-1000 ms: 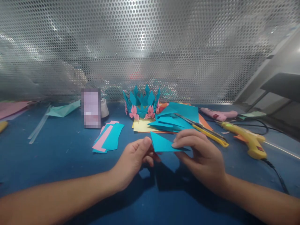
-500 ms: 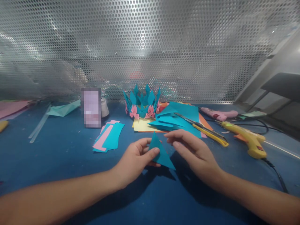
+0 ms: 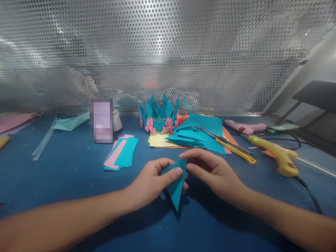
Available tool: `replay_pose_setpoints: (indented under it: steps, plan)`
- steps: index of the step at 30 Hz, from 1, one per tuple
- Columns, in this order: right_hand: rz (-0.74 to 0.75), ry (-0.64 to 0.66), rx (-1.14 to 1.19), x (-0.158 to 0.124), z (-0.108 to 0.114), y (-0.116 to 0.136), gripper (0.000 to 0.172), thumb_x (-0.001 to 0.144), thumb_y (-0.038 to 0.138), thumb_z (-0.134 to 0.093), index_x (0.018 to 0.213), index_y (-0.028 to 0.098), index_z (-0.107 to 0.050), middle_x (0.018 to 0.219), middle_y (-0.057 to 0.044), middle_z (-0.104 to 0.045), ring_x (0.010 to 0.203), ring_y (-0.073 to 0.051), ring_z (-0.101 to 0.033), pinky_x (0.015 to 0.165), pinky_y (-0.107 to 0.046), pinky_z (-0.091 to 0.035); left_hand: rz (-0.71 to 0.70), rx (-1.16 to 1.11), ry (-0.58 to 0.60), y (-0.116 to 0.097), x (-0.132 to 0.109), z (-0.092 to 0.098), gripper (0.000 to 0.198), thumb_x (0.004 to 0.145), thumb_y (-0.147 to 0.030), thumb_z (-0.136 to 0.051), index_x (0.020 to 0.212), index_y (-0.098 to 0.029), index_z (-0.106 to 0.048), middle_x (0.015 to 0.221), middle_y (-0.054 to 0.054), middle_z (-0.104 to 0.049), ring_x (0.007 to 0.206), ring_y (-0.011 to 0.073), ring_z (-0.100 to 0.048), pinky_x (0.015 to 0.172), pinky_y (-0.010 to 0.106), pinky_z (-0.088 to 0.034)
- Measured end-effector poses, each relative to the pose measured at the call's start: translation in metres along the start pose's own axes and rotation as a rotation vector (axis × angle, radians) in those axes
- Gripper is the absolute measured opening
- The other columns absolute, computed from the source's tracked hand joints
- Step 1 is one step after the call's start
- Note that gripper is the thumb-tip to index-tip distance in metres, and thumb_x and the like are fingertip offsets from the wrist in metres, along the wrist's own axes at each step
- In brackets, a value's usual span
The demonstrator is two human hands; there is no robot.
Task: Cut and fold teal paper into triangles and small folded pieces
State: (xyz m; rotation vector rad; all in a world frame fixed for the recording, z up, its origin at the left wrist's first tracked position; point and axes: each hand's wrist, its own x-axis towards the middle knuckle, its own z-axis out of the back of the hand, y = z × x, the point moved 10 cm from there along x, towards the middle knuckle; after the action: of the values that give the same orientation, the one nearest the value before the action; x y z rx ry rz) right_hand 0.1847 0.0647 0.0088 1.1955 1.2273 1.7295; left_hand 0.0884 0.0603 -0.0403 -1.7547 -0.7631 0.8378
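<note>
Just above the blue table, a folded blue paper triangle (image 3: 176, 190) points down toward me. My left hand (image 3: 152, 178) pinches it, thumb on top and fingers underneath. At its upper right corner, my right hand (image 3: 212, 171) closes thumb and forefinger on the paper's edge. Behind the hands stands a blue paper crown (image 3: 160, 115) trimmed with pink paper bows. Beside the crown lies a pile of blue folded paper and sheets (image 3: 207, 122), over yellow and orange sheets.
Blue and pink paper strips (image 3: 126, 154) lie left of my hands. Behind them stand a blurred-out phone-like panel (image 3: 102, 120) and a white spool (image 3: 117, 120). To the right are a yellow cutter (image 3: 236, 152), a yellow glue gun (image 3: 278, 155) and a pink glue gun (image 3: 246, 127). A perforated metal panel (image 3: 157, 52) closes the back.
The blue triangle has turned in my left hand, its tip now pointing down toward me. My right hand has moved left and taken hold of its corner.
</note>
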Motion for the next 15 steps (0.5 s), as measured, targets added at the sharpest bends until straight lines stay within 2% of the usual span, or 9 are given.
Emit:
replay_pose_setpoints:
  steps: [3,5,10,15]
  plan:
    - [-0.046,0.031,0.141,0.001,-0.004,-0.003,0.013,0.084,0.02,-0.061,0.097,0.022,-0.061,0.074,0.002,-0.064,0.064,-0.011,-0.066,0.062,-0.024,-0.057,0.012,-0.025,0.001,0.0,0.0,0.0,0.028,0.08,-0.039,-0.064,0.09,-0.013,-0.061,0.081,0.006,-0.071,0.07,0.0142,-0.067,0.067,0.026,-0.053]
    - [-0.075,0.048,0.202,0.002,-0.007,-0.005,0.012,0.084,0.021,-0.061,0.096,0.021,-0.06,0.069,0.003,-0.062,0.06,-0.01,-0.065,0.06,-0.023,-0.057,0.019,-0.044,0.011,0.001,0.001,0.0,0.026,0.081,-0.038,-0.064,0.091,-0.013,-0.062,0.084,0.007,-0.071,0.072,0.0143,-0.068,0.067,0.025,-0.052]
    - [-0.112,0.025,0.241,0.003,-0.004,-0.011,0.011,0.082,0.021,-0.063,0.093,0.019,-0.06,0.069,0.003,-0.061,0.06,-0.009,-0.064,0.059,-0.023,-0.056,0.029,-0.11,0.057,0.003,0.002,-0.001,0.023,0.082,-0.035,-0.063,0.092,-0.014,-0.062,0.087,0.008,-0.071,0.073,0.015,-0.069,0.069,0.027,-0.053]
    - [-0.11,-0.014,0.195,0.003,0.003,-0.014,0.01,0.082,0.025,-0.062,0.089,0.019,-0.058,0.072,0.002,-0.06,0.061,-0.01,-0.063,0.059,-0.024,-0.057,0.008,-0.11,0.071,-0.001,0.003,-0.001,0.026,0.076,-0.023,-0.071,0.098,-0.012,-0.061,0.095,0.01,-0.07,0.078,0.0152,-0.068,0.071,0.025,-0.052]
